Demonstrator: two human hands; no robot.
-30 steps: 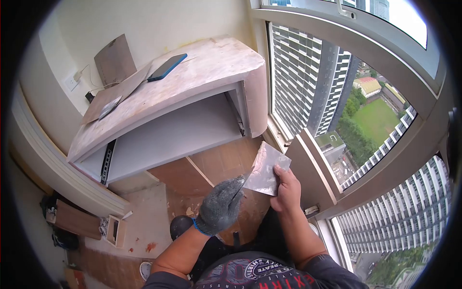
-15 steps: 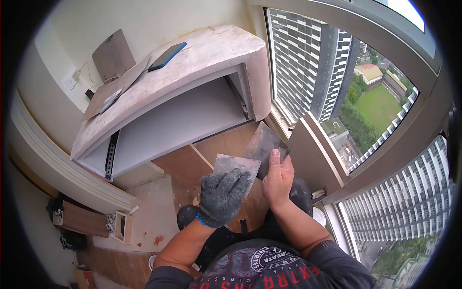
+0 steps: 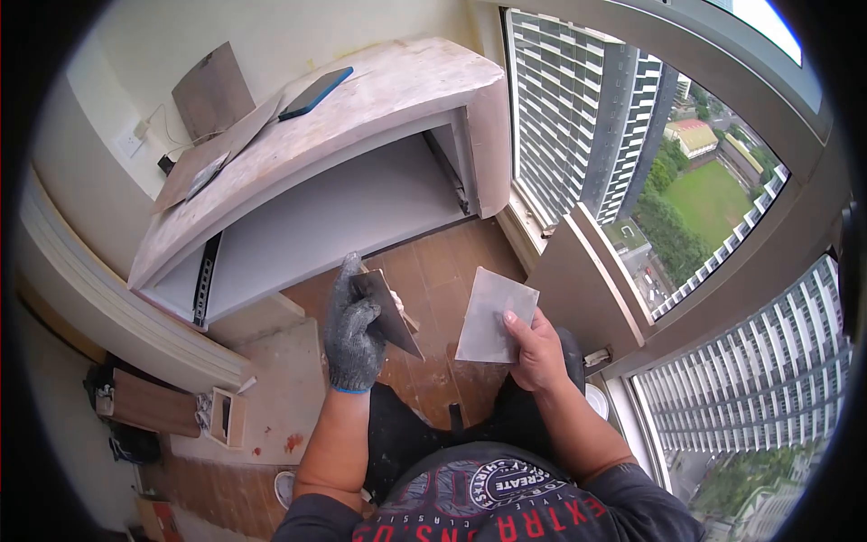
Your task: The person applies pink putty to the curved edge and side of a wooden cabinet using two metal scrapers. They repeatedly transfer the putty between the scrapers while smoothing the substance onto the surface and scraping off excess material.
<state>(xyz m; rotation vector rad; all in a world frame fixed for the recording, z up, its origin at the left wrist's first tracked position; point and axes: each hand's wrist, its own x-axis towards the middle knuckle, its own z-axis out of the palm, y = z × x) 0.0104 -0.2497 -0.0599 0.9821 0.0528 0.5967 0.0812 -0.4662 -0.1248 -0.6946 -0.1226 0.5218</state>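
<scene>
My left hand (image 3: pixel 352 339), in a grey knit glove with a blue cuff edge, grips a dark thin rectangular plate (image 3: pixel 390 316) tilted on edge. Some whitish paste-like material (image 3: pixel 400 305) shows at its far side. The thumb lies against the plate's near face. A short distance to the right, my bare right hand (image 3: pixel 539 350) pinches a lighter grey thin rectangular plate (image 3: pixel 492 312), thumb on its front face. The two plates are apart, both above the wooden floor.
Ahead stands a whitish cabinet (image 3: pixel 379 95) with an open front and drawer rails (image 3: pixel 208 275). On its top lie a blue-edged phone (image 3: pixel 316 93) and thin brown sheets (image 3: pixel 214 90). Windows (image 3: pixel 578 117) line the right. A small wooden box (image 3: pixel 226 417) is at lower left.
My hands have moved apart, the left going left and turning upright. The plates were overlapping or close together; now a gap separates them. The right plate shows a paler face than before.
</scene>
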